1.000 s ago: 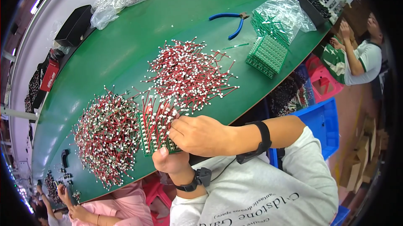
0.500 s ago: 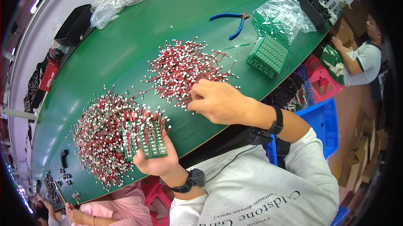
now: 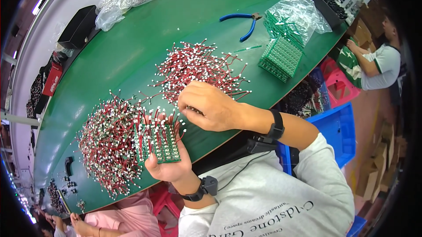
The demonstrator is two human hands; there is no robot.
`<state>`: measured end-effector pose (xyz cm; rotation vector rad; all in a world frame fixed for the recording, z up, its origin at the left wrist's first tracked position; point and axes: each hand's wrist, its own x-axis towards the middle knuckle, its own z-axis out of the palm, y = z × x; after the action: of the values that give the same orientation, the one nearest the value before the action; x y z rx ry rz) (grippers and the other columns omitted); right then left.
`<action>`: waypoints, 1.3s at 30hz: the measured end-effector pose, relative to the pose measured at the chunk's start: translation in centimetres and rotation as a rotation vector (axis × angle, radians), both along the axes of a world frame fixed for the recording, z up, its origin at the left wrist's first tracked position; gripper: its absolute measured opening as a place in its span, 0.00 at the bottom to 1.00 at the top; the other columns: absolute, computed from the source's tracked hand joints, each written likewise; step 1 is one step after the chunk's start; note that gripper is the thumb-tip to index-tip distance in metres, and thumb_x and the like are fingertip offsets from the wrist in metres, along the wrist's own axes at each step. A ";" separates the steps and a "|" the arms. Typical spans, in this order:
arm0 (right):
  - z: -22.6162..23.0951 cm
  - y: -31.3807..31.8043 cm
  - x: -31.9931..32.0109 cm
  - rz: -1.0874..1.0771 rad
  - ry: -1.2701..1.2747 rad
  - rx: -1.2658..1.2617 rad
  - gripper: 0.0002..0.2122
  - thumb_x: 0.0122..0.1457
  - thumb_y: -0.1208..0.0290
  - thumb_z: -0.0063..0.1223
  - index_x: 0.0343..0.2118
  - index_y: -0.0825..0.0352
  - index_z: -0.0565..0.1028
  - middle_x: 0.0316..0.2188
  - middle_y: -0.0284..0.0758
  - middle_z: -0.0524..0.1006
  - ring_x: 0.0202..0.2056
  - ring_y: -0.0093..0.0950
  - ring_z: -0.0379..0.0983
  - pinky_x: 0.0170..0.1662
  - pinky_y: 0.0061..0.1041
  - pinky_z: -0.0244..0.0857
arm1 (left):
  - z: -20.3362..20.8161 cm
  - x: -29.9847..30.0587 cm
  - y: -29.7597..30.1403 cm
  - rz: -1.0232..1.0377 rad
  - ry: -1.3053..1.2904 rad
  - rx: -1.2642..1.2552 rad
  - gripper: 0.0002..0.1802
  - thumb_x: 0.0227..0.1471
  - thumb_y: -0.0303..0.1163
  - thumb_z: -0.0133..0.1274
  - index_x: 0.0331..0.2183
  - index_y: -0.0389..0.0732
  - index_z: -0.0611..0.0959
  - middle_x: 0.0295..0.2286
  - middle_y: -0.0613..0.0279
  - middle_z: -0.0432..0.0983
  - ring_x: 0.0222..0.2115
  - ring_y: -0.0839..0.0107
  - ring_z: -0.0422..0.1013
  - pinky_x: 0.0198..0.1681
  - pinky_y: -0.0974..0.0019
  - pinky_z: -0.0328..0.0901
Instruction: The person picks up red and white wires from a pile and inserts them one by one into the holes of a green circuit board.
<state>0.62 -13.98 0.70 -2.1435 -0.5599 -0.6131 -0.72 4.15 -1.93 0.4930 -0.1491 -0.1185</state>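
My left hand holds a green circuit board panel from beneath, its thumb over the near edge. Short red wires with white connectors stand up from the panel's far part. Just right of the panel is my right hand, fingers closed in a pinch; what they hold is hidden by the hand. Behind it spreads a heap of loose red wires with white plugs. To the left, touching or nearly touching the panel, lies a larger mound of small boards with wires attached.
Blue-handled cutters, a stack of green panels and a clear plastic bag lie at the far right. A black bin stands far left. Blue crates sit beside the table. Other people sit at the lower left and right.
My right hand has moved left from the wire heap toward the panel, still pinched. My left hand has shifted slightly right with the panel.
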 end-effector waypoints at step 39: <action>-0.2 4.4 -4.4 0.080 0.144 -0.042 0.06 0.54 0.75 0.52 0.28 0.70 0.67 0.23 0.40 0.68 0.23 0.41 0.71 0.25 0.36 0.66 | -0.1 -1.2 -1.5 0.106 -0.037 0.286 0.41 0.48 0.46 0.41 0.60 0.32 0.61 0.54 0.44 0.65 0.53 0.54 0.64 0.57 0.52 0.57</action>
<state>-3.77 -9.55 0.47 -2.1726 -0.5803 -0.4028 -1.91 2.68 -1.98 0.7871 -0.1432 -0.0268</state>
